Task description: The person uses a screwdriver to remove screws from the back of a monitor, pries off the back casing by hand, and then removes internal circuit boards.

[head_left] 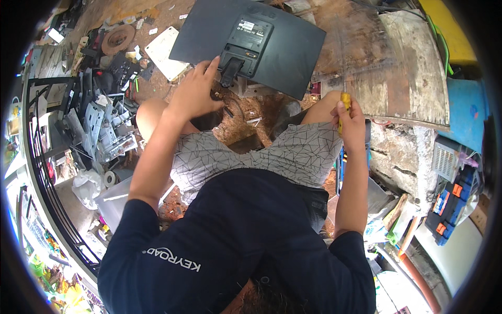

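The black monitor (pixel 295 49) lies just beyond the spread, empty left hand (pixel 194 93), the nearer one; its long axis slants rightward from there. The right hand (pixel 350 119) grips a yellow handle (pixel 345 98).

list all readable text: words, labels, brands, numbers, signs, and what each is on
Dark shirt: one line of white lettering, legible, but I don't copy printed words.
Black monitor's back: white label and small pale print, too small to read.
Blue case with orange latches: pale label, too small to read.
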